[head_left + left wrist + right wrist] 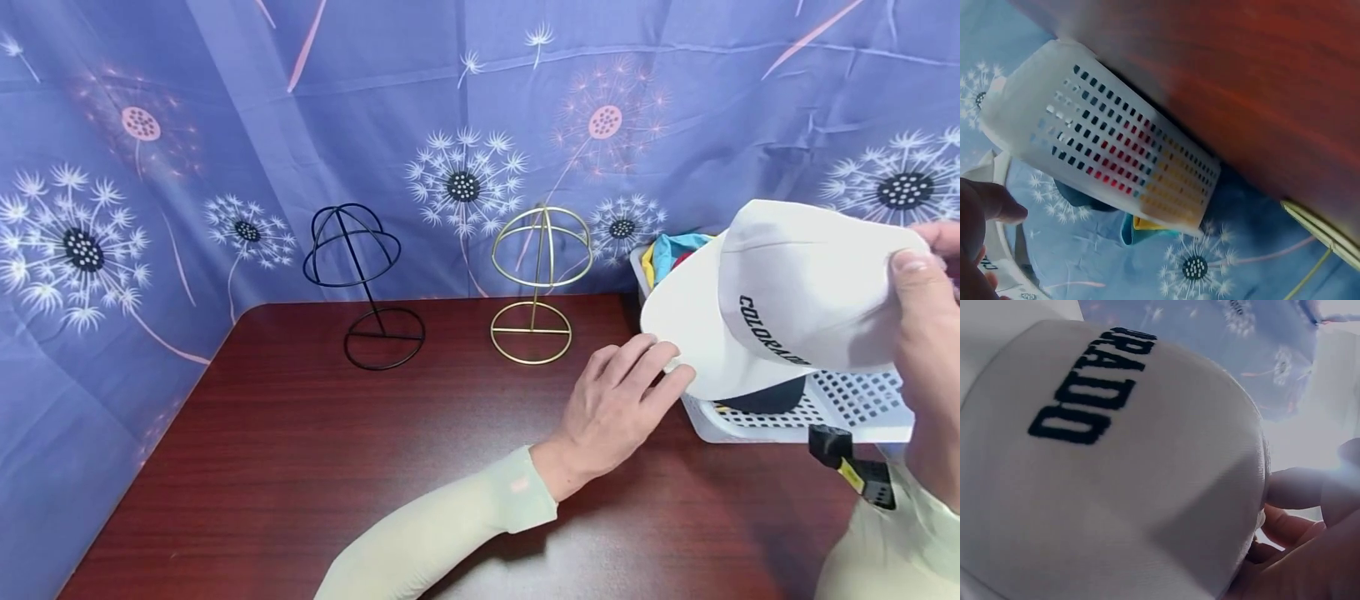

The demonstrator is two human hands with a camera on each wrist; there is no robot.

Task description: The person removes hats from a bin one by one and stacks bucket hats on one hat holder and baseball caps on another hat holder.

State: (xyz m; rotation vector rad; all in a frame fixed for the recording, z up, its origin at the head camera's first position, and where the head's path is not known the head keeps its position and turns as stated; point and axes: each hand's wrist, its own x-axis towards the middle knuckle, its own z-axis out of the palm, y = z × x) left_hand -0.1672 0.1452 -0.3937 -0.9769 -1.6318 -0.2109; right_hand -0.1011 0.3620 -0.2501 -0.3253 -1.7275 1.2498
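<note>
A white cap (813,283) with dark COLORADO lettering is held up above a white basket, brim toward the left. My right hand (930,300) grips its rear edge, thumb on the outside; in the right wrist view the fingers (1294,487) curl at that edge and the crown fills most of the picture. My left hand (618,404) reaches to the brim, thumb and fingertips apart and overlapping its edge. Whether they touch it I cannot tell. In the left wrist view the thumb (1000,203) stretches out in front of the cap.
The white basket (750,432) holds a dark cap (772,396) and colourful cloth items (678,246). A black wire hat stand (385,336) and a gold wire hat stand (531,332) stand bare near the back of the dark red wooden table (300,467). A blue dandelion-print curtain (375,125) hangs behind.
</note>
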